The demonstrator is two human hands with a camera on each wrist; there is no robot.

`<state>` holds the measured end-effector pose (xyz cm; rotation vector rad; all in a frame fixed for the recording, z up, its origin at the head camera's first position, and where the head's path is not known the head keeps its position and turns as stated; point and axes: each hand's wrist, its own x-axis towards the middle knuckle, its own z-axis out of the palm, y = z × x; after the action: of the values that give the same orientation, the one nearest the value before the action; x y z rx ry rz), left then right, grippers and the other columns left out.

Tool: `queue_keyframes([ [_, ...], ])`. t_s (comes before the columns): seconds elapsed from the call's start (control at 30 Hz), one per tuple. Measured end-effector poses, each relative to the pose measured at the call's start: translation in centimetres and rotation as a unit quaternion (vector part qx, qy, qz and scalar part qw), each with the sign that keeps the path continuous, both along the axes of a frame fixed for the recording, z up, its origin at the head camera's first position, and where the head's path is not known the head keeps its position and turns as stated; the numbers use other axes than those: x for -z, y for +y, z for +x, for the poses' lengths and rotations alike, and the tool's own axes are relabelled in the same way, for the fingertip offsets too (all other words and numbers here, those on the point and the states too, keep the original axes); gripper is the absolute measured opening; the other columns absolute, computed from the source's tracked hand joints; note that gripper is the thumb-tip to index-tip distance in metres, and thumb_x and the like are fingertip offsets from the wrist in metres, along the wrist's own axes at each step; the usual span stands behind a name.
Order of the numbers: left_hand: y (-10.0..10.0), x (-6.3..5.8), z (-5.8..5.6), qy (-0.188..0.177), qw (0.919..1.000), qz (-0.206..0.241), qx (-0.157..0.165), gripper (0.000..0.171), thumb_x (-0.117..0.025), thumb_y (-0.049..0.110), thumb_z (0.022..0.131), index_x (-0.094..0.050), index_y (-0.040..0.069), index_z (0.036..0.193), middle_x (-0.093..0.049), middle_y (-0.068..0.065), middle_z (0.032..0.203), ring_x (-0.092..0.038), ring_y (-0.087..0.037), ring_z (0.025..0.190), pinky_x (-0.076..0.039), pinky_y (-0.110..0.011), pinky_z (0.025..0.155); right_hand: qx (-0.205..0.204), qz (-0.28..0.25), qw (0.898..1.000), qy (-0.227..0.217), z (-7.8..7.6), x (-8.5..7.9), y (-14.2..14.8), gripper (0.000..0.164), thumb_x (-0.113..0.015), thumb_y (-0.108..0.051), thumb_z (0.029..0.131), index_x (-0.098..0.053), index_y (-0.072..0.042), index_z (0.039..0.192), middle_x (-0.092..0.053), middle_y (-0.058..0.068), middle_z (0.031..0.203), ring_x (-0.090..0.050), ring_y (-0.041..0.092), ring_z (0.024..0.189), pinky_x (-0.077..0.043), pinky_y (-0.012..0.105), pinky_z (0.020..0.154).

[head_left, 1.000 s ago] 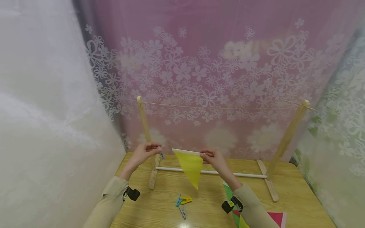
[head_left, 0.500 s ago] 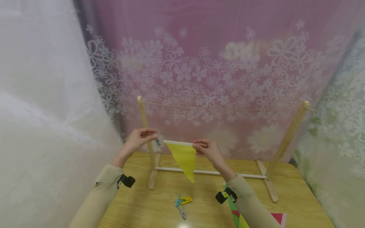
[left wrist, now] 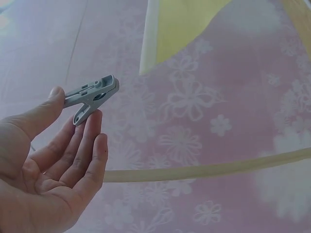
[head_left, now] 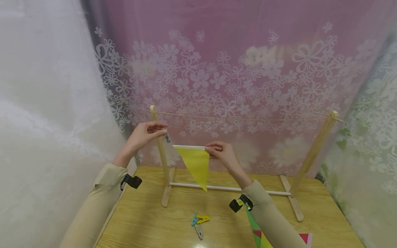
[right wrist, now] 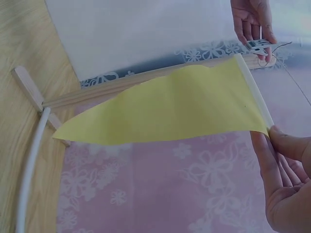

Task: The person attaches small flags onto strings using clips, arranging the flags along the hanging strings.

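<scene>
Between thumb and fingers my left hand (head_left: 142, 137) pinches a grey clothespin (left wrist: 95, 94) by its handles, near the left post. The clothespin's nose points away from the palm and grips nothing. My right hand (head_left: 224, 155) holds a yellow triangular pennant (head_left: 194, 163) by the right end of its white top band, and the tip hangs down. A little to the left of the pennant's free corner is the clothespin, apart from it. Both are below a thin string (head_left: 217, 117) stretched between two wooden posts.
The wooden stand has a left post (head_left: 162, 155), a right post (head_left: 314, 151) and a white crossbar (head_left: 221, 187). On the table lie a blue clothespin (head_left: 194, 219), a yellow one (head_left: 203, 219) and a grey one (head_left: 199, 232). More pennants (head_left: 255, 230) lie partly under the right forearm.
Both hands have risen and moved left, carrying the clothespin and the yellow pennant up toward the string near the left post. The clothespins on the table have stayed put.
</scene>
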<state>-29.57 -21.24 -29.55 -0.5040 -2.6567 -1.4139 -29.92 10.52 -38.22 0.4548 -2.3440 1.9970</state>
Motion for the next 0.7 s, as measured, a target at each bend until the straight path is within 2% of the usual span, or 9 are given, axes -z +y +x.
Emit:
queue_keyframes([
  [0.2, 0.1, -2.9, -0.3, 0.027, 0.9994, -0.019, 0.007, 0.044, -0.067, 0.035, 0.1, -0.064, 0.009, 0.136, -0.068, -0.013, 0.128, -0.063, -0.031, 0.12, -0.048, -0.05, 0.105, 0.008, -0.021, 0.999, 0.024, -0.8, -1.7, -1.0, 0.022, -0.073, -0.013, 0.095, -0.073, 0.002, 0.111, -0.076, 0.018, 0.102, -0.075, 0.021, 0.086, -0.062, 0.036, 0.078],
  [0.43, 0.7, -6.2, -0.3, 0.056, 0.998, -0.029, -0.01, 0.04, -0.067, 0.033, 0.1, -0.066, 0.011, 0.134, -0.069, -0.013, 0.126, -0.064, -0.03, 0.118, -0.047, -0.049, 0.105, 0.008, -0.042, 0.997, 0.057, -1.2, -3.5, -2.7, 0.019, -0.075, -0.008, 0.093, -0.073, 0.006, 0.106, -0.076, 0.02, 0.099, -0.076, 0.023, 0.082, -0.063, 0.035, 0.074],
  [0.7, 1.4, -8.6, -1.2, 0.06, 0.9979, -0.022, -0.01, 0.04, -0.068, 0.033, 0.099, -0.066, 0.011, 0.133, -0.066, -0.013, 0.129, -0.063, -0.03, 0.117, -0.046, -0.051, 0.105, 0.018, -0.044, 0.995, 0.083, -1.4, -5.1, -4.1, 0.019, -0.076, -0.007, 0.091, -0.073, 0.006, 0.105, -0.075, 0.022, 0.099, -0.076, 0.025, 0.08, -0.061, 0.048, 0.077],
])
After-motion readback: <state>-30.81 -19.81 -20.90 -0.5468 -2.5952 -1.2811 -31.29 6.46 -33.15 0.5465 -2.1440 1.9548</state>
